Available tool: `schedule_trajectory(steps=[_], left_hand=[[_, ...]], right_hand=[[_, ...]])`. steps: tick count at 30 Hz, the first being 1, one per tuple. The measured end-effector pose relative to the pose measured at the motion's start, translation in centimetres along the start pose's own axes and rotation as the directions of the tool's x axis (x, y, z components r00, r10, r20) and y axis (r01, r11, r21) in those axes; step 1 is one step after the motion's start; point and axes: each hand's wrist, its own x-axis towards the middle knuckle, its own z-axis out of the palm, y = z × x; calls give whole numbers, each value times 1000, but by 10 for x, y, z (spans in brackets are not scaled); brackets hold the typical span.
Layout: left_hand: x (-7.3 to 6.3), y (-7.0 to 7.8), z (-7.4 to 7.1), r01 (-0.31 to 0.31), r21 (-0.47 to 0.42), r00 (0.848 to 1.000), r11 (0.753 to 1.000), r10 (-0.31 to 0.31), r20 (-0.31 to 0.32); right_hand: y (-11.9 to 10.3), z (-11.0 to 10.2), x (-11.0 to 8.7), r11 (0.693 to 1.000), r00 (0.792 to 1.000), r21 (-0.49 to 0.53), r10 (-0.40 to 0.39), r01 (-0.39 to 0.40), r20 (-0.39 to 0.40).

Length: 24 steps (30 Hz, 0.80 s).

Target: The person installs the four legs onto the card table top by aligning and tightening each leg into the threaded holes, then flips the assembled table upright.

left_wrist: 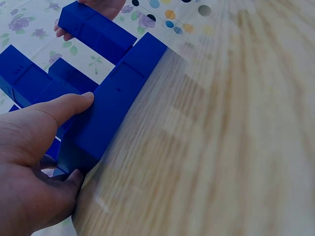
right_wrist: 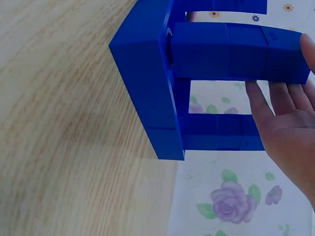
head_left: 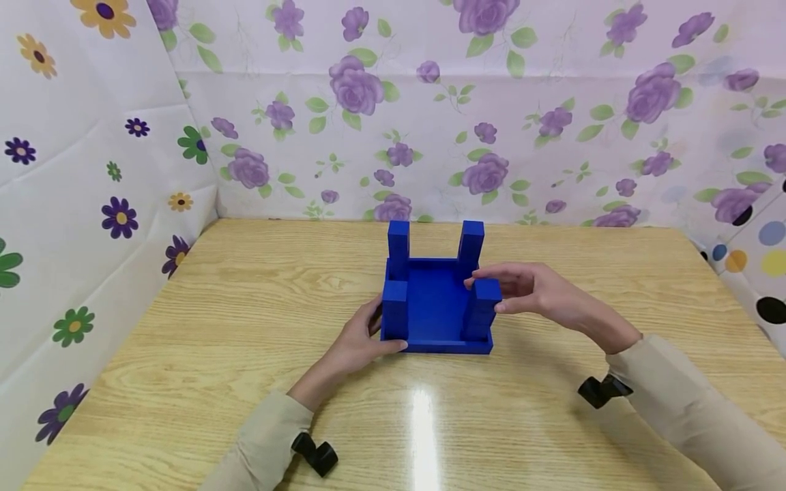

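Observation:
A blue square tray (head_left: 434, 300) with a low rim stands on the table, with an upright blue post at each corner. My left hand (head_left: 359, 341) grips its front left corner; the thumb lies on the front rim and the other fingers go round the side, as the left wrist view shows the hand (left_wrist: 34, 147) too. My right hand (head_left: 534, 290) holds the front right post (head_left: 485, 307) near its top, thumb on the near side and fingers behind. In the right wrist view, the fingers (right_wrist: 278, 98) touch the post's side (right_wrist: 236, 54), which shows segment lines and faint marks.
The wooden table (head_left: 245, 293) reaches back to a cloth (head_left: 417, 150) printed with purple flowers. Another flowered cloth (head_left: 92, 204) hangs on the left, and a dotted one (head_left: 755, 252) on the right. A black device (head_left: 316, 455) sits at each wrist.

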Motion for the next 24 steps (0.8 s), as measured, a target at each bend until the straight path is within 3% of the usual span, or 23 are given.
schedule_trajectory(steps=[8, 14, 24], left_hand=[[0, 1, -1, -28, -3, 999, 1000, 28, 22], [-1, 1, -1, -30, 2, 999, 1000, 30, 28], [-1, 1, -1, -27, 0, 999, 1000, 27, 17]], right_hand=[[-5, 0, 0, 997, 998, -55, 61, -62, -17], [-8, 5, 2, 984, 998, -172, 50, -54, -30], [-3, 17, 2, 966, 980, -254, 4, -56, -201]])
